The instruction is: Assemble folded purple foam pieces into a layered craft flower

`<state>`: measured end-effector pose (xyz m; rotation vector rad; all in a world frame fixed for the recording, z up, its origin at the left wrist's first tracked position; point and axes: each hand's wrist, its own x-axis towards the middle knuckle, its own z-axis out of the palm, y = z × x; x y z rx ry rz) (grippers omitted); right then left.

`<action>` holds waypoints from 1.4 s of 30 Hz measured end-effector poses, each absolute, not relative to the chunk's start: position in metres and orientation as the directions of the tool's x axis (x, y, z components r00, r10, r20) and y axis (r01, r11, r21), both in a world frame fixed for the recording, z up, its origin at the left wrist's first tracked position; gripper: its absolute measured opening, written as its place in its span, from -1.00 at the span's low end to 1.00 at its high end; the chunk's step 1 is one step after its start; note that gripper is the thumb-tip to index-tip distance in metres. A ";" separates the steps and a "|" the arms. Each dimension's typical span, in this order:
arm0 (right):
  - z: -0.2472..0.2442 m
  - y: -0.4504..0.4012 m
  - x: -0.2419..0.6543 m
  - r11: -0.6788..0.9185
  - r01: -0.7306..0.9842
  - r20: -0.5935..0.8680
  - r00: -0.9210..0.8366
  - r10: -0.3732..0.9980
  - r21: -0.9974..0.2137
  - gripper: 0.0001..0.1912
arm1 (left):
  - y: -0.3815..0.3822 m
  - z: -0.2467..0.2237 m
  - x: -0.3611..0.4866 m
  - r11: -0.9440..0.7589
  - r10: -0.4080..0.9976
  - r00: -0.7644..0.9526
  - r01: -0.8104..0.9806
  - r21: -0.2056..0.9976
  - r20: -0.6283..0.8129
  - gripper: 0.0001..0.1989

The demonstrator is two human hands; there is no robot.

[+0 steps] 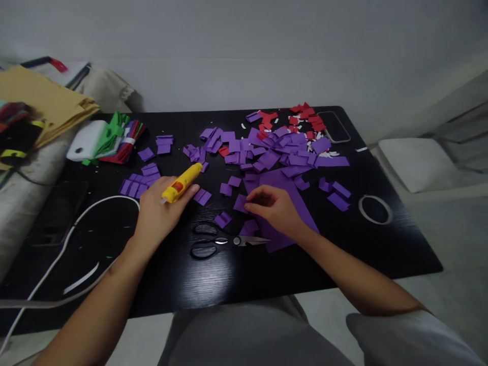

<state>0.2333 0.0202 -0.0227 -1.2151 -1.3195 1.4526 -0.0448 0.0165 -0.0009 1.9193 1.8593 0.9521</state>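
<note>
My left hand [158,206] is closed around a yellow glue gun [185,180] with a red trigger, held above the table. My right hand [276,208] has thumb and fingers pinched at the edge of a small purple paper piece [240,204]. Under that hand lies a large purple sheet [295,195]. Black-handled scissors [224,240] rest between the hands, blades pointing right toward the sheet. Several folded purple pieces [223,219] lie around the scissors and hands.
A heap of purple pieces [282,147] covers the table's back, with red scraps [314,122] behind. A tape ring [375,209] lies at right. Folded purple pieces [135,185], bundled coloured sheets [122,142] and a white cable [68,236] are at left.
</note>
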 end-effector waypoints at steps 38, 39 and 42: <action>-0.030 0.016 0.230 0.110 0.201 0.092 -0.096 0.991 -0.973 -0.87 | 0.002 -0.003 -0.033 -0.318 0.943 0.293 0.649 0.691 0.158 -0.62; -0.029 0.017 0.230 0.105 0.196 0.089 -0.087 0.992 -0.975 -0.87 | 0.002 -0.001 -0.034 -0.321 0.941 0.301 0.653 0.686 0.153 -0.61; -0.026 0.018 0.231 0.088 0.198 0.077 -0.065 0.995 -0.976 -0.88 | 0.002 0.002 -0.033 -0.320 0.940 0.313 0.658 0.681 0.139 -0.62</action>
